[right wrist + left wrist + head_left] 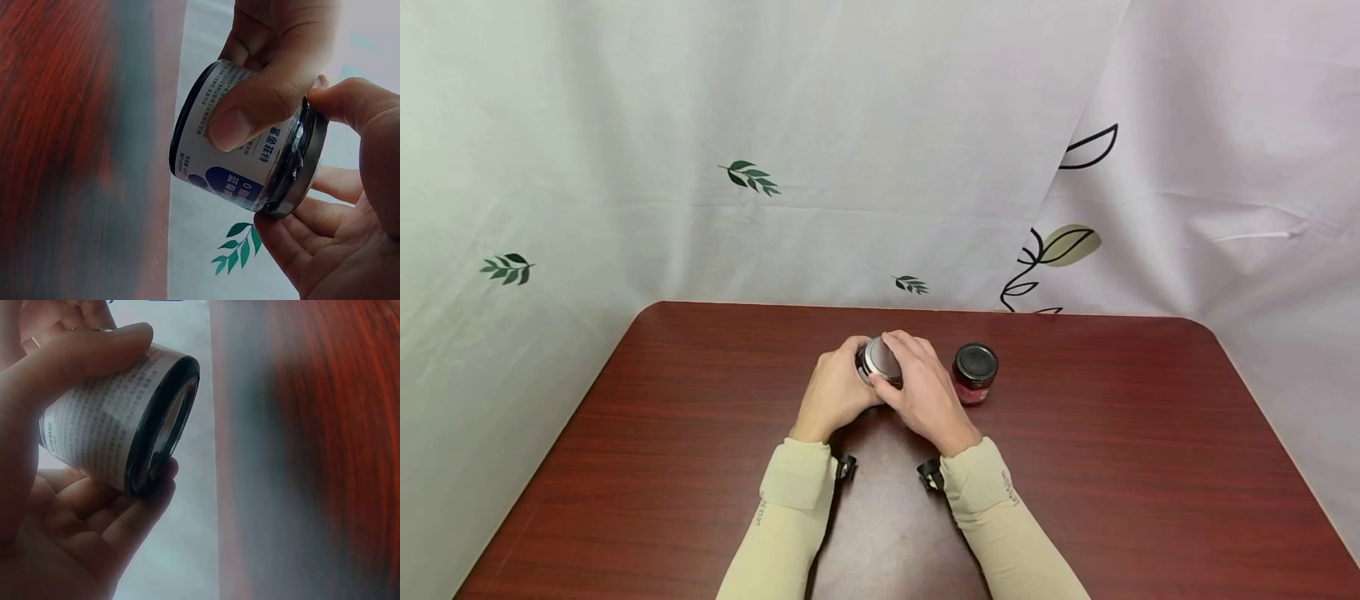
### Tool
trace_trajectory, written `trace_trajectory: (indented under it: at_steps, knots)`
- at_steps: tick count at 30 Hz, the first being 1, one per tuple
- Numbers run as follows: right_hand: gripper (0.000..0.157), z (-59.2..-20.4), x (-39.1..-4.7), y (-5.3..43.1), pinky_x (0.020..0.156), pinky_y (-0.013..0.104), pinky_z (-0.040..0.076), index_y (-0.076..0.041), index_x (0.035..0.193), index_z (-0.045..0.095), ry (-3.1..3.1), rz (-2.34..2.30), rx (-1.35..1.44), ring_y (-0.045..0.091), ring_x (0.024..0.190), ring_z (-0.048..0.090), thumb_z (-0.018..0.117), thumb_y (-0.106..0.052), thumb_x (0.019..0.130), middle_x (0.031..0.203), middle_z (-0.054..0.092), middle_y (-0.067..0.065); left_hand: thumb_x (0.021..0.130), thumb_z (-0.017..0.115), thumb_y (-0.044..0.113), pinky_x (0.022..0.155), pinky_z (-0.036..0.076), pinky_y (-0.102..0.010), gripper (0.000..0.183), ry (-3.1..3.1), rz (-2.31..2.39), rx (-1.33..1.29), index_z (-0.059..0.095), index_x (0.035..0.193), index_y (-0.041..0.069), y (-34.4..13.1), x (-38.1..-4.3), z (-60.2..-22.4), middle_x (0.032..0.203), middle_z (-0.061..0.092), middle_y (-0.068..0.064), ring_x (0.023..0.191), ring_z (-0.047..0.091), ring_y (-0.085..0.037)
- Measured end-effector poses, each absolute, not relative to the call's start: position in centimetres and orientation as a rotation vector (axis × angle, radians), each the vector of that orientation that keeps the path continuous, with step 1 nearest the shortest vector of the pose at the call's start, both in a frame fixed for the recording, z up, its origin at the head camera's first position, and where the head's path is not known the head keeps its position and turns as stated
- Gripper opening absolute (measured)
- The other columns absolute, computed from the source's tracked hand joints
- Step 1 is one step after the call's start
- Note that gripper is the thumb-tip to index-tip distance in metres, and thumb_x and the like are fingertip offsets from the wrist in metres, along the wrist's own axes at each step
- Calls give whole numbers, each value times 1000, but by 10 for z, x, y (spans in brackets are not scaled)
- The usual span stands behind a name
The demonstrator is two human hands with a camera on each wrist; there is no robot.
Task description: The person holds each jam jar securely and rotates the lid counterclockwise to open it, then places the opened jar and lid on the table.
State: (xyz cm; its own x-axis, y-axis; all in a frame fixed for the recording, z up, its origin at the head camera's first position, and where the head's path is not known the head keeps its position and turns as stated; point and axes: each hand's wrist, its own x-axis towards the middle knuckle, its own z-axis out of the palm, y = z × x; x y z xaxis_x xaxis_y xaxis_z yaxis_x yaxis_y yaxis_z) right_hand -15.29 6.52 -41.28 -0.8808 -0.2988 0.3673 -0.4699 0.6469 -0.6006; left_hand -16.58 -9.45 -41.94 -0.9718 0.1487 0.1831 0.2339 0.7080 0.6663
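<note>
From my remote seat I have the left hand (838, 390) and right hand (927, 390) together near the far side of the bench (1112, 467), both working on one jar (240, 170). The left grip is closed around the jar's body: in the left wrist view the thumb lies over the white label's small print, with fingers below, near the base. The right grip is narrowed on the lid (307, 178), silvery in my head view, thumb and fingers spread about its rim. The lid sits on the jar; I cannot tell whether it is loose. The jar is tilted, and the left wrist view shows me its underside, held clear of the bench. In the right wrist view I see dark blue shapes with pale characters on the label, and the left thumb pressed across the print.

Just beside the right hand, on its right and apart from it, a second jar (975, 375) stands upright on the bench, with a black lid and a reddish body. Cream sleeves (797, 477) cover both forearms, with a black fitting (846, 467) at the inner side of each wrist. Behind the bench I have white cloth (880, 125) printed with leaves, green sprigs on the left and black outlines on the right.
</note>
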Motion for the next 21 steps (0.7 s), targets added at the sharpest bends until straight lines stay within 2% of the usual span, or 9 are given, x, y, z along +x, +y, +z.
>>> trace_trajectory:
  at_steps: [21]
  knots:
    - [57,-411,-153,65,104,44,44,0,140,54,-2643,1090,662,29,131,46,71,-17,88,140,54,10,71,87,25,85,55,-40,65,-2783,-1117,-365,62,128,4,-99,-168,-422,111,71,-11,97,69,-25]
